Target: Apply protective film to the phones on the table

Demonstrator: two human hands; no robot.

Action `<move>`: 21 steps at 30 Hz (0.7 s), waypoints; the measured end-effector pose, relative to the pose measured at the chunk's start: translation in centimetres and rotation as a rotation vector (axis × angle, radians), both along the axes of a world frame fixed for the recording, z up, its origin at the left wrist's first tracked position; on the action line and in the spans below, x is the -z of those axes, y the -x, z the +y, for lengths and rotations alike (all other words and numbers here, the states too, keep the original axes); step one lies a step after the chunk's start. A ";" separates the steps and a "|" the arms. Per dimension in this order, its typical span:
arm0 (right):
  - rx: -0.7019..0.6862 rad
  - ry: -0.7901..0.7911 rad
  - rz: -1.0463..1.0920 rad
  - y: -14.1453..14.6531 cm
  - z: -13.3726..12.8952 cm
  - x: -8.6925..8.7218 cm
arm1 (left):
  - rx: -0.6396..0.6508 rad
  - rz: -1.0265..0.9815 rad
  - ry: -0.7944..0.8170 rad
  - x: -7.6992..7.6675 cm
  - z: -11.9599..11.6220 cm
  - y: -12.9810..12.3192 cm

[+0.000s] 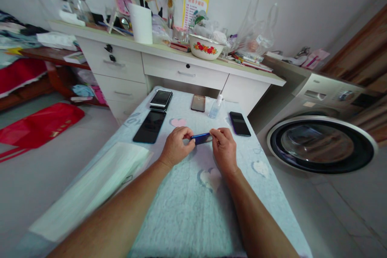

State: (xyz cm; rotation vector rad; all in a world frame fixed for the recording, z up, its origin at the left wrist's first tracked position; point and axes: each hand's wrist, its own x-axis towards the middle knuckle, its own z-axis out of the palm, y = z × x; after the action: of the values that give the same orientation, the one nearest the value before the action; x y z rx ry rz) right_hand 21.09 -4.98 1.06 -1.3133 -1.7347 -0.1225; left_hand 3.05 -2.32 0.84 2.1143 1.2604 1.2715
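A dark blue phone (202,138) is held edge-up between my two hands, above the middle of the cloth-covered table (181,217). My left hand (177,147) pinches its left end between thumb and fingers. At the right end, my right hand (224,149) grips it the same way. A large black phone (150,127) lies left of my left hand, with a stack of phones (161,99) behind it. Beyond my hands are a brown phone case (198,103) and a clear spray bottle (215,107). Another dark phone (240,123) lies to the right.
A folded white cloth (93,189) lies along the table's left side. Behind stands a white desk (187,71) with a flowered bowl (207,47) and a paper roll (141,24). A washing machine (320,129) is at the right, a red bag (42,125) on the left floor.
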 end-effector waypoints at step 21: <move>-0.193 0.015 -0.127 3.1 -0.8 0.1 | 0.028 -0.016 0.008 0.2 0.1 0.0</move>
State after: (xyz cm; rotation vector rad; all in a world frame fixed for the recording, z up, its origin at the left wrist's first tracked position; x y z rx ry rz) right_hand 17.94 -5.80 0.92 -1.1622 -1.9643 -0.0844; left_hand 3.02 -2.23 0.63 2.1053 1.2227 1.2667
